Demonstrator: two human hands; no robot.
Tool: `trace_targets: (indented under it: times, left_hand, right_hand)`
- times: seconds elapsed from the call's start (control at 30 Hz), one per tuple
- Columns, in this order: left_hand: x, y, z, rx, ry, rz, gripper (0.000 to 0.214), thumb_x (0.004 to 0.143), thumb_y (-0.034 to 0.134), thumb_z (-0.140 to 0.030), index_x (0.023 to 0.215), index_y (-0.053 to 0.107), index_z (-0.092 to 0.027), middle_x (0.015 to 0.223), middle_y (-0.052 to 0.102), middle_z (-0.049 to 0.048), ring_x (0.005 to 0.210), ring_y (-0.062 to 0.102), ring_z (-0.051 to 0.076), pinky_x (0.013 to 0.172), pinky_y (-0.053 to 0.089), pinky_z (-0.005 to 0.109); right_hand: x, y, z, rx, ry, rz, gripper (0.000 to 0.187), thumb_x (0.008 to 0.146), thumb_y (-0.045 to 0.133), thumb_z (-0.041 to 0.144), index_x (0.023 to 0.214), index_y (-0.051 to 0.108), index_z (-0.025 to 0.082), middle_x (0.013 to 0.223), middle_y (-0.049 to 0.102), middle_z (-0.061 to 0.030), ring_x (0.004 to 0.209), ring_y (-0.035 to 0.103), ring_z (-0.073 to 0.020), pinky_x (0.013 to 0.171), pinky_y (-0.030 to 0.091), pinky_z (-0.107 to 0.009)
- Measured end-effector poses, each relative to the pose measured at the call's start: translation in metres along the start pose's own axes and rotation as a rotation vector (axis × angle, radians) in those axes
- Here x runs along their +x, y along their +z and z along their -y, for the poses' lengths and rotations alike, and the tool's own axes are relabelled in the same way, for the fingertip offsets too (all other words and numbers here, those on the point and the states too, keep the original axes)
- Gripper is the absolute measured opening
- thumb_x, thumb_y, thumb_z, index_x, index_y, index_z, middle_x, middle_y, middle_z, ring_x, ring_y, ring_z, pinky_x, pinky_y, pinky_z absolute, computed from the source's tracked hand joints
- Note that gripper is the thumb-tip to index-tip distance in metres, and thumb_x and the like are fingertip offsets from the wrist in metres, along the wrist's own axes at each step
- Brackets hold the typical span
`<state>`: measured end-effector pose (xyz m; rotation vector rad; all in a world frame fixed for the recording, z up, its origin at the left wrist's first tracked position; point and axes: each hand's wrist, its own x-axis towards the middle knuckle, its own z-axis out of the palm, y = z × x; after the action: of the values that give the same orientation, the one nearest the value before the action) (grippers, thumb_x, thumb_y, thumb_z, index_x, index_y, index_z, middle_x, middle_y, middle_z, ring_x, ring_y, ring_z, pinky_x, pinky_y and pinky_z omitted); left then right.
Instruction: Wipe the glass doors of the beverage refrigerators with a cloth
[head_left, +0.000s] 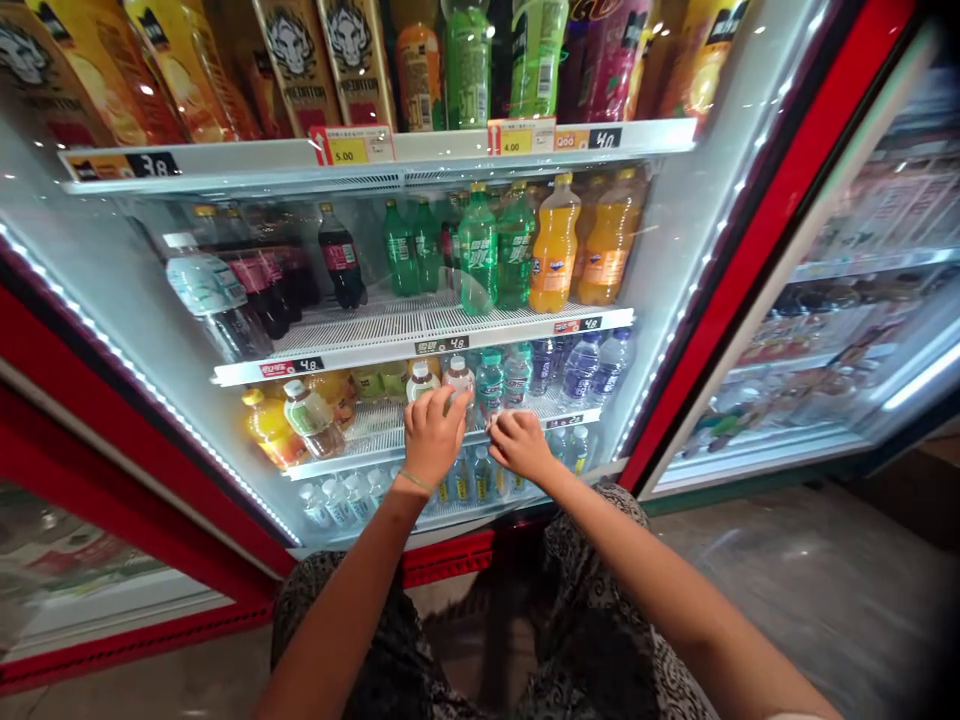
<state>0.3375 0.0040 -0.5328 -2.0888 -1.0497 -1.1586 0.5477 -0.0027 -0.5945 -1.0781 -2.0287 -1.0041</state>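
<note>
Both my hands are in front of the lower shelves of an open drinks fridge. My left hand (433, 435) is nearest two white-capped bottles, one with a pale label (459, 376) and one with a green-and-white label (422, 378). Its fingers are loosely bent and a little apart, covering the bottles' lower parts; a thin band circles the wrist. To its right, my right hand (519, 442) has its fingers curled together at the shelf edge, below the teal-capped bottles (517, 372). What lies inside those fingers is hidden.
Above are a shelf with green soda bottles (478, 250), orange soda bottles (555, 245) and a dark cola bottle (341, 255), then taller bottles and cartons (356, 60). Small water bottles (337, 500) line the bottom. Red frames (765, 240) and neighbouring fridges (847, 290) flank both sides.
</note>
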Motion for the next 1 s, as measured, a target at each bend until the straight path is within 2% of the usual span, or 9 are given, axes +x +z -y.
trace_targets:
  times: [0.13, 0.3, 0.4, 0.47, 0.63, 0.7, 0.87, 0.93, 1.0]
  left_hand:
    - [-0.014, 0.008, -0.006, -0.004, 0.028, 0.031, 0.037, 0.094, 0.063, -0.019, 0.128, 0.068, -0.033, 0.126, 0.068, 0.0088, 0.118, 0.055, 0.029, 0.099, 0.04, 0.044]
    - [0.009, 0.014, -0.021, -0.014, 0.036, -0.022, 0.035, 0.094, 0.063, -0.021, 0.127, 0.069, -0.033, 0.126, 0.068, 0.0089, 0.117, 0.055, 0.029, 0.099, 0.039, 0.045]
    - [0.027, 0.02, -0.036, -0.003, 0.049, -0.062, 0.034, 0.094, 0.064, -0.022, 0.126, 0.069, -0.032, 0.127, 0.068, 0.0077, 0.117, 0.054, 0.029, 0.1, 0.039, 0.045]
    - [0.03, 0.024, -0.044, -0.001, 0.048, -0.073, 0.034, 0.094, 0.064, -0.022, 0.127, 0.069, -0.032, 0.127, 0.068, 0.0075, 0.118, 0.054, 0.029, 0.099, 0.039, 0.045]
    - [0.013, 0.031, -0.044, -0.035, 0.073, -0.025, 0.037, 0.094, 0.064, -0.021, 0.128, 0.068, -0.033, 0.126, 0.069, 0.0074, 0.117, 0.056, 0.028, 0.101, 0.038, 0.044]
    - [0.006, 0.03, -0.04, -0.027, 0.071, -0.028, 0.037, 0.094, 0.064, -0.02, 0.128, 0.069, -0.033, 0.125, 0.069, 0.0078, 0.117, 0.056, 0.027, 0.101, 0.038, 0.043]
    - [0.009, 0.023, -0.033, 0.05, 0.02, -0.094, 0.032, 0.093, 0.066, -0.022, 0.124, 0.071, -0.03, 0.12, 0.069, 0.0082, 0.114, 0.055, 0.027, 0.099, 0.038, 0.041]
    - [0.012, 0.02, -0.032, 0.063, -0.007, -0.123, 0.031, 0.093, 0.067, -0.023, 0.123, 0.072, -0.029, 0.12, 0.069, 0.0087, 0.114, 0.055, 0.026, 0.099, 0.038, 0.04]
    - [0.011, 0.017, -0.029, 0.074, -0.04, -0.156, 0.029, 0.093, 0.067, -0.022, 0.121, 0.073, -0.028, 0.119, 0.068, 0.0097, 0.114, 0.055, 0.026, 0.1, 0.038, 0.04]
  right_hand:
    - [-0.041, 0.0, -0.004, -0.007, -0.066, 0.056, 0.011, 0.09, 0.059, 0.027, 0.098, 0.067, 0.026, 0.105, 0.06, -0.0081, 0.087, 0.044, -0.0246, 0.075, 0.035, -0.04]
    - [0.038, -0.029, -0.08, -0.074, 0.271, -0.053, 0.013, 0.09, 0.055, 0.025, 0.097, 0.065, 0.022, 0.114, 0.054, -0.0112, 0.1, 0.043, -0.0278, 0.086, 0.036, -0.043]
    - [0.073, -0.04, -0.1, -0.038, 0.438, -0.163, 0.015, 0.09, 0.053, 0.024, 0.099, 0.065, 0.023, 0.114, 0.051, -0.0112, 0.104, 0.043, -0.0298, 0.091, 0.037, -0.046]
    - [0.062, -0.037, -0.092, -0.029, 0.411, -0.161, 0.015, 0.091, 0.053, 0.025, 0.099, 0.065, 0.022, 0.113, 0.052, -0.0114, 0.102, 0.043, -0.0292, 0.089, 0.037, -0.046]
    - [-0.033, -0.019, -0.059, 0.027, 0.094, 0.039, 0.01, 0.09, 0.057, 0.025, 0.093, 0.066, 0.024, 0.106, 0.057, -0.0069, 0.09, 0.043, -0.0232, 0.08, 0.036, -0.038]
    - [-0.048, -0.018, -0.062, 0.028, 0.129, 0.044, 0.009, 0.09, 0.055, 0.024, 0.093, 0.065, 0.023, 0.103, 0.055, -0.006, 0.088, 0.042, -0.0223, 0.079, 0.035, -0.037]
    - [0.014, -0.025, -0.067, -0.006, 0.582, -0.143, 0.018, 0.096, 0.044, 0.021, 0.096, 0.062, 0.019, 0.106, 0.05, -0.0107, 0.098, 0.041, -0.0266, 0.085, 0.034, -0.04]
    - [0.041, -0.027, -0.059, -0.002, 0.56, -0.125, 0.016, 0.096, 0.047, 0.024, 0.094, 0.063, 0.02, 0.105, 0.052, -0.0106, 0.096, 0.041, -0.0264, 0.082, 0.033, -0.04]
    - [0.052, -0.029, -0.051, 0.003, 0.353, -0.02, 0.015, 0.095, 0.052, 0.027, 0.093, 0.065, 0.021, 0.101, 0.054, -0.01, 0.089, 0.039, -0.0251, 0.077, 0.031, -0.038]
